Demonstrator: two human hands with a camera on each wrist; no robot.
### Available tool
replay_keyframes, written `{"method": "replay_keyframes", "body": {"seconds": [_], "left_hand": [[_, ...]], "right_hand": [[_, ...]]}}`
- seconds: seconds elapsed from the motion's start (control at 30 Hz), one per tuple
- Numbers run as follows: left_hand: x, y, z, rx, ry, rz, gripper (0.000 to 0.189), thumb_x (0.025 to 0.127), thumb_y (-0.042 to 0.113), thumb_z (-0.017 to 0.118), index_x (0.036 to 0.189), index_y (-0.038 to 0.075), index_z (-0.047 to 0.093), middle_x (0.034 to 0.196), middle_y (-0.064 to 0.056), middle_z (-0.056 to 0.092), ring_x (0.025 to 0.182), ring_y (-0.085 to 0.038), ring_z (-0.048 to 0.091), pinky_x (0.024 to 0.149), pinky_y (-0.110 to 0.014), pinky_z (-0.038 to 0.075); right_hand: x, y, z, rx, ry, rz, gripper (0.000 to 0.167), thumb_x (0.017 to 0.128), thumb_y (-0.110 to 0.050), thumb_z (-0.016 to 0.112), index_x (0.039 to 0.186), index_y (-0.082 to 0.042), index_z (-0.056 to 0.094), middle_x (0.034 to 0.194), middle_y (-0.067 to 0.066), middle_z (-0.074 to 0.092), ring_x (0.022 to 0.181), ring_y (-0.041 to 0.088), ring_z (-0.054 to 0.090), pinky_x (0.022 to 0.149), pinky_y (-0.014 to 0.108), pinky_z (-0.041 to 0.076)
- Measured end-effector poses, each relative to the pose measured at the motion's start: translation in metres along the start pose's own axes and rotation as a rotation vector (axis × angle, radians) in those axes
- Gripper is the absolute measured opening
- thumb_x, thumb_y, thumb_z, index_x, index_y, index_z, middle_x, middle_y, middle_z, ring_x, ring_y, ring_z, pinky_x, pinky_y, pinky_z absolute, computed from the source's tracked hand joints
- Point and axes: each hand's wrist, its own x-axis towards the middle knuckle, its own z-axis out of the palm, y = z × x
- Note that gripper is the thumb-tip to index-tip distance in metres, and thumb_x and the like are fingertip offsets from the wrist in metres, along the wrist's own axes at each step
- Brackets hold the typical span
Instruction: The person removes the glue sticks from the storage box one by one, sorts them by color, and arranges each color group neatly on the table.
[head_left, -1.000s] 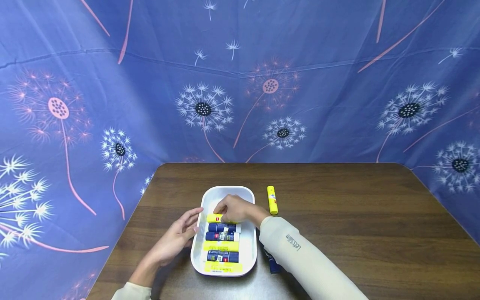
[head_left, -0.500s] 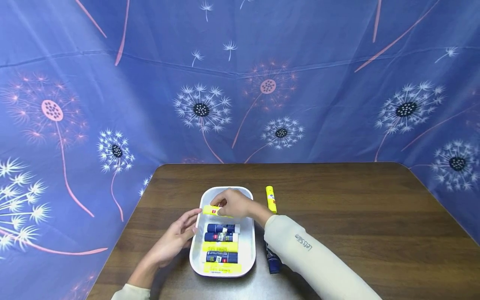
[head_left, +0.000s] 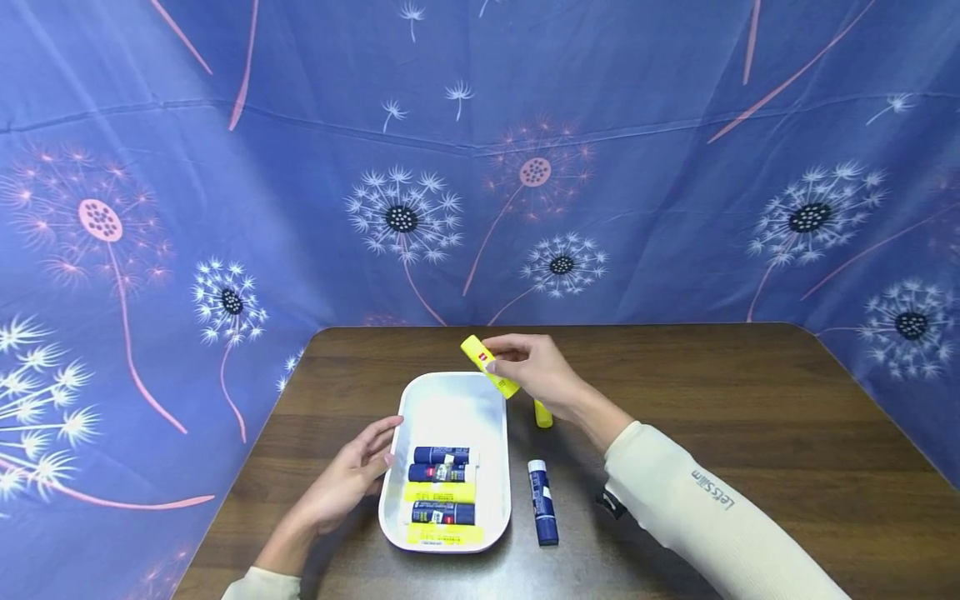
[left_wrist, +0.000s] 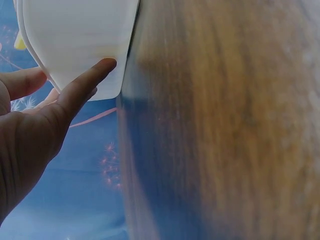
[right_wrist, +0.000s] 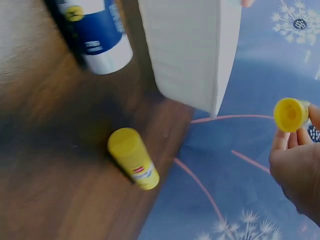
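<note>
Above the far right corner of the white tray [head_left: 491, 408], my right hand [head_left: 546, 373] pinches a yellow glue stick [head_left: 483, 357] between thumb and fingers. In the right wrist view the end of this glue stick [right_wrist: 290, 115] faces the camera. My left hand [head_left: 358, 462] touches the tray's left side, its fingers extended along the wall and rim, as the left wrist view also shows with the tray wall [left_wrist: 75, 45]. Several glue sticks lie in a column in the tray's near half, such as a blue one [head_left: 442, 456] and a yellow one [head_left: 440, 492].
Right of the tray, a blue glue stick [head_left: 543, 504] with a white end lies on the wooden table [head_left: 712, 433]. Farther back another yellow glue stick [head_left: 543, 414] is partly hidden behind my right hand. A blue dandelion-patterned cloth [head_left: 300, 167] hangs behind the table.
The yellow glue stick at the top of the column was lifted out by my right hand and carried right, past the tray's far right rim. My left hand stays at the tray.
</note>
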Motion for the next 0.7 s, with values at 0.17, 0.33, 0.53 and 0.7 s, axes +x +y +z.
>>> {"method": "replay_keyframes", "body": {"seconds": [0.17,0.33,0.53,0.7], "left_hand": [[0.0,0.0,0.0,0.0,0.006,0.0,0.056,0.109,0.005,0.04,0.162,0.007,0.022,0.17,-0.028,0.016,0.152,-0.052,0.028,0.105,-0.061,0.052],[0.001,-0.002,0.0,0.002,0.0,0.006,0.056,0.109,0.005,0.041,0.162,0.007,0.022,0.17,-0.028,0.017,0.152,-0.052,0.029,0.105,-0.061,0.052],[0.002,-0.003,-0.001,-0.003,-0.006,0.013,0.056,0.109,0.005,0.041,0.161,0.006,0.022,0.169,-0.028,0.019,0.151,-0.051,0.032,0.104,-0.059,0.054],[0.002,-0.004,-0.002,-0.011,-0.009,0.019,0.056,0.109,0.005,0.041,0.161,0.006,0.022,0.17,-0.028,0.019,0.151,-0.051,0.033,0.103,-0.056,0.055]], "right_hand": [[-0.005,0.011,-0.015,0.116,0.136,0.024,0.042,0.096,-0.006,0.067,0.138,-0.006,0.065,0.131,0.017,0.067,0.106,0.018,0.066,0.082,0.025,0.059],[-0.005,0.028,-0.029,0.183,0.328,0.046,0.041,0.096,-0.003,0.065,0.137,0.002,0.063,0.125,0.017,0.066,0.096,0.009,0.063,0.079,0.016,0.056],[-0.01,0.054,-0.046,0.171,0.44,0.136,0.043,0.099,-0.004,0.062,0.14,0.006,0.059,0.129,0.021,0.062,0.096,0.009,0.062,0.077,0.012,0.054],[-0.018,0.08,-0.052,0.08,0.469,0.218,0.042,0.099,-0.005,0.061,0.139,0.007,0.059,0.13,0.024,0.062,0.098,0.016,0.062,0.072,0.015,0.053]]}}
